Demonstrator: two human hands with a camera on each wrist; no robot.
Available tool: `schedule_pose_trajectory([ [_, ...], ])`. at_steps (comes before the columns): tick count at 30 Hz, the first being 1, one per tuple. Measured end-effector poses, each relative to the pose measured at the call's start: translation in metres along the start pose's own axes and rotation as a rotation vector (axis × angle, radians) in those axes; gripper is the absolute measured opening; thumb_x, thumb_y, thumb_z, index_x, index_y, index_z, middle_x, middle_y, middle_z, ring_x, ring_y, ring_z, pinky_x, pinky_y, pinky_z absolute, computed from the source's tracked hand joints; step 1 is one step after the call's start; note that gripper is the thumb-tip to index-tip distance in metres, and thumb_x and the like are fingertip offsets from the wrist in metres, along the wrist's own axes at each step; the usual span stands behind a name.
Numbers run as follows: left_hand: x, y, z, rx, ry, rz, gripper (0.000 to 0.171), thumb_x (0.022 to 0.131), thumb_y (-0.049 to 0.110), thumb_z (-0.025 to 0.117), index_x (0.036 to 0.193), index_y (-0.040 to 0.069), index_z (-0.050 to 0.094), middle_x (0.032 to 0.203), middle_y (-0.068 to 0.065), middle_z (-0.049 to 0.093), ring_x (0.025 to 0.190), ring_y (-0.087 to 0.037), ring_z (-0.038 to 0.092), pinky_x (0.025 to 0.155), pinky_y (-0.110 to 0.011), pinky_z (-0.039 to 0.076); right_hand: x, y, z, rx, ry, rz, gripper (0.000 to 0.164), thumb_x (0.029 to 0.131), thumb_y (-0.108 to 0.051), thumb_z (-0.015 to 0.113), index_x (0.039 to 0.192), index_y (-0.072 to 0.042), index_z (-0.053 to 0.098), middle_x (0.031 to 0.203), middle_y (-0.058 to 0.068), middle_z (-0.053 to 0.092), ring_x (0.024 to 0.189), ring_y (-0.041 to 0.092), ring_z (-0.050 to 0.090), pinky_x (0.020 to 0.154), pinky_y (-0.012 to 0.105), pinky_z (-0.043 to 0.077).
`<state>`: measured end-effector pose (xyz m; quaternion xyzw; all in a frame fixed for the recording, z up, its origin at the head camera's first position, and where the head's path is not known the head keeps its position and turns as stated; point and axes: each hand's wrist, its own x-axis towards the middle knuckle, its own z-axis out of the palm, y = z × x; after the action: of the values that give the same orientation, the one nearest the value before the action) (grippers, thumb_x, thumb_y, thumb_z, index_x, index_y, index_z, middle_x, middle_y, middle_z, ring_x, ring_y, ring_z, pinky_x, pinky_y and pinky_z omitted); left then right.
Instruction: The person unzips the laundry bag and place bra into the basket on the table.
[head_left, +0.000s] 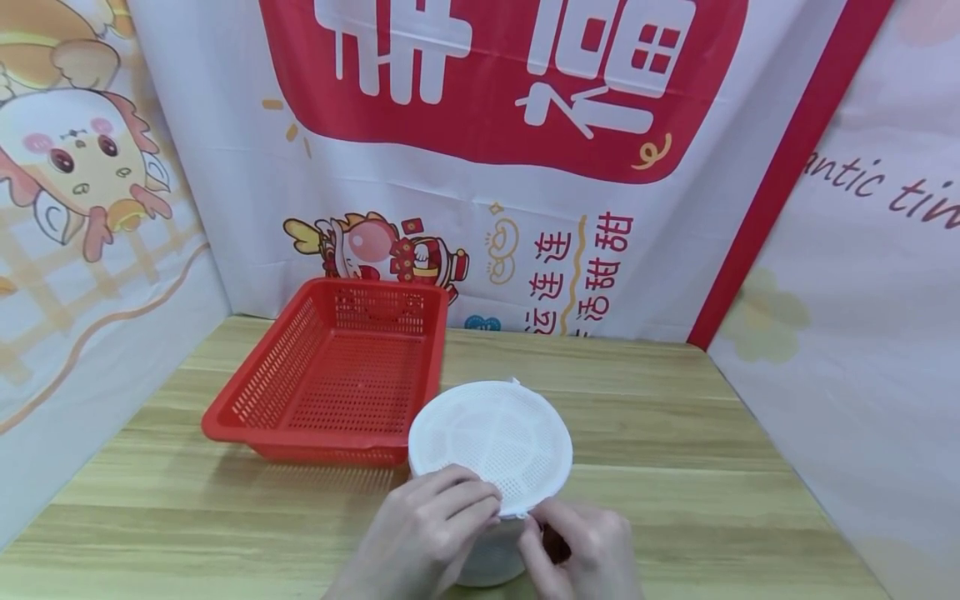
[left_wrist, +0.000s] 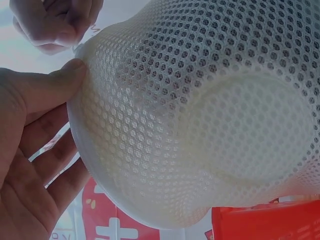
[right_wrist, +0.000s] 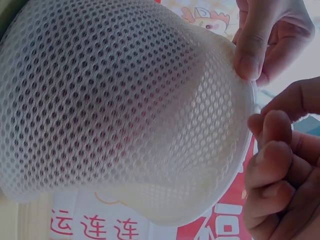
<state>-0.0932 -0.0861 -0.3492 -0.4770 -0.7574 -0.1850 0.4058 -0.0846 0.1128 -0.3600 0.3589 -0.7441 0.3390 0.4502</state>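
Note:
A white mesh laundry bag (head_left: 491, 433), round-topped with a stiff rim, stands on the table in front of me. My left hand (head_left: 431, 525) holds its near rim, fingers over the top; in the left wrist view the thumb (left_wrist: 75, 70) presses the edge from the side. Close beside it, my right hand (head_left: 588, 542) pinches a small white part at the rim, probably the zipper pull, mostly hidden by the fingertips. A pale round patch (left_wrist: 250, 127) shows on the mesh in the left wrist view. What the bag contains cannot be made out.
Left of the bag, close to it, sits a red plastic basket (head_left: 352, 392) with slotted walls. The wooden table (head_left: 675, 467) is bounded by a printed cloth (head_left: 480, 192) at the back and by cloth walls on both sides.

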Motion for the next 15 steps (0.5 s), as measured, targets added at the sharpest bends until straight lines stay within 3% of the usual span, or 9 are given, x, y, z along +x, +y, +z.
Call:
schedule_pose_trajectory([
  [8, -0.0005, -0.0014, -0.0002, 0.002, 0.018, -0.006, 0.029, 0.102, 0.016, 0.047, 0.092, 0.008, 0.073, 0.094, 0.001, 0.068, 0.086, -0.013, 0.062, 0.078, -0.023, 0.054, 0.0000, 0.0000, -0.0005, -0.049, 0.020, 0.061, 0.020, 0.063, -0.002, 0.061, 0.065, -0.021, 0.058, 0.053, -0.018, 0.042, 0.048, -0.012, 0.033, 0.043, 0.004, 0.025],
  [15, 0.0004, 0.0007, 0.0010, -0.036, -0.014, 0.003, 0.023, 0.099, 0.020, 0.053, 0.097, 0.008, 0.073, 0.096, 0.000, 0.068, 0.089, -0.014, 0.061, 0.085, -0.025, 0.052, 0.0018, -0.0010, 0.0007, 0.008, -0.011, -0.023, 0.017, 0.067, -0.002, 0.060, 0.067, -0.018, 0.057, 0.055, -0.015, 0.042, 0.049, -0.010, 0.034, 0.044, 0.003, 0.025],
])
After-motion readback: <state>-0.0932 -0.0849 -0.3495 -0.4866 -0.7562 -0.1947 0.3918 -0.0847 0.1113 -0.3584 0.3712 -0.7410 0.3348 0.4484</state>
